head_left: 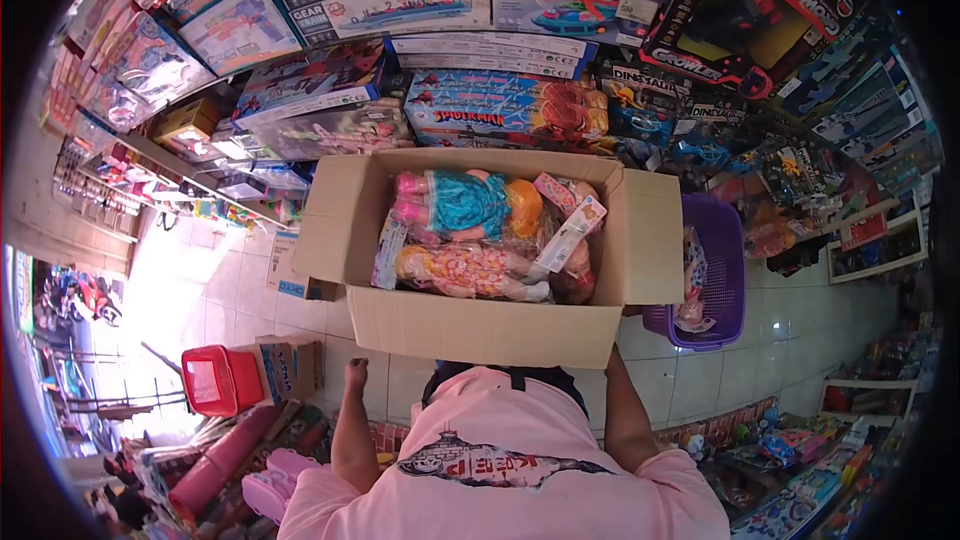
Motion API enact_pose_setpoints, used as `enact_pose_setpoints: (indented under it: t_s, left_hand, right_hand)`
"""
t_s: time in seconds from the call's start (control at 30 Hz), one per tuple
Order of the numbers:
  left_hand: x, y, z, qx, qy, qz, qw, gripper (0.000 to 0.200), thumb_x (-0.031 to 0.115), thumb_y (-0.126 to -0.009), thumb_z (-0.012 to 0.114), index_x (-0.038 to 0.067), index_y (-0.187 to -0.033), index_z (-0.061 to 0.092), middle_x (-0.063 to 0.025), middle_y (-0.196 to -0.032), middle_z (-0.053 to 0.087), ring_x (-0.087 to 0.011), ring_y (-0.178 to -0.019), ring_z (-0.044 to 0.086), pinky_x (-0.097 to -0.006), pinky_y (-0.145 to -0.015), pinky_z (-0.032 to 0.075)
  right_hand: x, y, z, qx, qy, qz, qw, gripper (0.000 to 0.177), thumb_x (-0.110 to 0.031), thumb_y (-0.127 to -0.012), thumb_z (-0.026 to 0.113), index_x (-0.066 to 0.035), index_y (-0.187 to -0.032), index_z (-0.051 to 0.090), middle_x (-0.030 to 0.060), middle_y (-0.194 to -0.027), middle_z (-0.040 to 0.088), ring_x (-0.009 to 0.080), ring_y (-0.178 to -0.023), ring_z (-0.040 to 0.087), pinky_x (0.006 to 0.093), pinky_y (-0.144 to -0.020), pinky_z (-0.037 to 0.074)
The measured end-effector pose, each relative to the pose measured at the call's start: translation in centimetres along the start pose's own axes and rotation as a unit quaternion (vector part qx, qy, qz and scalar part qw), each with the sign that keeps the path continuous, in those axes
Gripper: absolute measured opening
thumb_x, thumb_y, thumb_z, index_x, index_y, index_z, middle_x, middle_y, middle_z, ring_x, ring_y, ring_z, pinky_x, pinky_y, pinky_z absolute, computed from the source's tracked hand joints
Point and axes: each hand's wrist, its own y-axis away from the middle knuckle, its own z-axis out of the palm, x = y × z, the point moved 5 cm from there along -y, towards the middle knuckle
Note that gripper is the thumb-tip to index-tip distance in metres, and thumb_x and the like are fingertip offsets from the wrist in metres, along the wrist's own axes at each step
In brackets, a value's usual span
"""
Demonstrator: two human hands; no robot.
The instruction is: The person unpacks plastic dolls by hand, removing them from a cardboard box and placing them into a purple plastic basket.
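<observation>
Toy shop, tiled floor (390,390), boxed stock up front incl. Spiderman boxes (500,110); we see a red basket (210,380) off to the left. Our open carton (480,328) sits right ahead, left, right and near flaps folded outward, none closed. Bagged dolls lie in it: the one in a blue dress (468,205) on the far side, the one in a floral dress (470,268) on the near side, plus a white-and-pink pack (570,236) slanting at the right. Contents cover most of the opening we can see; we can't tell how many layers sit underneath. Purple basket (737,275) just right of the carton has wrapped goods (692,280) in it, count unclear. Our left hand (357,371) is off the carton, near its near-left corner, fingers looking curled, nothing visible in it. Our right hand (631,310) is mostly hidden by the carton's right side; can't tell its grip or whether it's supporting the carton.
</observation>
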Motion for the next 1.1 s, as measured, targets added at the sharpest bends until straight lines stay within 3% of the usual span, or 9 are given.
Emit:
enact_pose_setpoints:
  t_s: [0.13, 0.27, 0.3, 0.4, 0.63, 0.73, 0.83, 0.9, 1.1]
  left_hand:
    - [4.0, -8.4, -9.1, 0.071, 0.205, -0.047, 0.975, 0.025, 0.027, -0.097, 0.061, 0.004, -0.106, 0.065, -0.0038, -0.087, 0.065, -0.0141, -0.08, 0.06, -0.0281, -0.067, 0.046]
    - [13.6, -13.5, -18.5, 0.202, 0.263, 0.125, 0.935, 0.029, 0.031, -0.099, 0.058, 0.008, -0.116, 0.061, -0.0018, -0.099, 0.062, -0.0115, -0.087, 0.058, -0.0263, -0.064, 0.042]
    - [16.3, -14.4, -20.5, 0.216, 0.243, 0.178, 0.929, 0.032, 0.031, -0.1, 0.058, 0.006, -0.12, 0.061, -0.0039, -0.102, 0.064, -0.0132, -0.089, 0.059, -0.0285, -0.067, 0.045]
    - [29.0, -9.0, -23.5, 0.202, 0.217, 0.323, 0.899, 0.029, 0.024, -0.101, 0.054, 0.003, -0.121, 0.061, -0.0068, -0.104, 0.064, -0.0143, -0.087, 0.06, -0.0279, -0.072, 0.048]
    - [44.4, 4.5, -13.2, -0.148, 0.283, 0.412, 0.853, 0.027, 0.018, -0.104, 0.046, 0.001, -0.12, 0.06, -0.0083, -0.101, 0.063, -0.0144, -0.091, 0.062, -0.03, -0.081, 0.051]
    - [44.9, 6.0, -5.0, -0.305, 0.261, 0.3, 0.866, 0.036, 0.021, -0.103, 0.047, 0.0, -0.132, 0.049, -0.0117, -0.112, 0.064, -0.0183, -0.101, 0.063, -0.0341, -0.09, 0.049]
    - [44.2, 4.9, 0.0, -0.374, 0.245, 0.245, 0.86, 0.043, 0.02, -0.102, 0.046, -0.001, -0.139, 0.041, -0.0139, -0.119, 0.061, -0.0221, -0.107, 0.064, -0.037, -0.097, 0.047]
    - [44.1, 4.5, 2.5, -0.423, 0.274, 0.234, 0.832, 0.044, 0.018, -0.102, 0.045, -0.001, -0.142, 0.038, -0.0141, -0.122, 0.06, -0.0223, -0.108, 0.063, -0.0363, -0.098, 0.047]
    - [42.5, 4.7, 2.3, -0.42, 0.348, 0.149, 0.825, 0.045, 0.003, -0.1, 0.041, 0.003, -0.145, 0.036, -0.0133, -0.13, 0.057, -0.0191, -0.121, 0.056, -0.0335, -0.102, 0.046]
  right_hand:
    - [1.9, 4.8, -3.4, 0.191, -0.352, 0.116, 0.909, 0.034, -0.025, -0.09, 0.06, -0.002, -0.115, 0.059, 0.016, -0.11, 0.061, 0.031, -0.077, 0.065, 0.0442, -0.061, 0.052]
    - [1.1, 9.6, -13.3, 0.494, -0.114, 0.089, 0.857, 0.027, -0.018, -0.087, 0.056, 0.001, -0.104, 0.065, 0.018, -0.094, 0.068, 0.0335, -0.071, 0.067, 0.044, -0.063, 0.054]
    - [-1.6, 13.0, -14.8, 0.692, -0.052, 0.041, 0.719, 0.026, -0.016, -0.085, 0.058, 0.003, -0.101, 0.067, 0.0184, -0.094, 0.07, 0.0355, -0.079, 0.068, 0.0453, -0.072, 0.055]
    - [-16.6, 23.3, -13.1, 0.763, -0.106, -0.16, 0.617, 0.028, -0.004, -0.09, 0.053, 0.003, -0.115, 0.061, 0.0231, -0.114, 0.064, 0.0362, -0.101, 0.064, 0.0422, -0.091, 0.05]
    - [-41.4, 26.2, 4.4, 0.394, -0.105, -0.505, 0.761, 0.021, -0.009, -0.091, 0.057, -0.004, -0.11, 0.063, 0.0044, -0.101, 0.062, 0.0148, -0.088, 0.06, 0.0284, -0.074, 0.048]
    - [-46.4, 25.4, 15.6, 0.186, -0.002, -0.442, 0.878, 0.018, -0.012, -0.094, 0.061, -0.003, -0.109, 0.064, 0.0077, -0.104, 0.065, 0.0188, -0.09, 0.063, 0.0313, -0.082, 0.049]
    - [-47.1, 23.3, 24.8, -0.034, 0.008, -0.466, 0.884, 0.03, -0.011, -0.091, 0.068, -0.003, -0.118, 0.062, 0.0092, -0.11, 0.063, 0.0203, -0.099, 0.063, 0.0351, -0.085, 0.05]
    - [-46.4, 21.0, 28.6, 0.033, 0.179, -0.593, 0.785, 0.041, -0.005, -0.085, 0.07, -0.005, -0.125, 0.059, 0.0138, -0.118, 0.058, 0.0301, -0.108, 0.06, 0.0401, -0.09, 0.05]
    - [-46.3, 21.1, 30.6, 0.134, 0.254, -0.529, 0.798, 0.052, -0.002, -0.078, 0.071, -0.007, -0.127, 0.057, 0.0169, -0.12, 0.054, 0.0398, -0.113, 0.051, 0.0448, -0.096, 0.045]
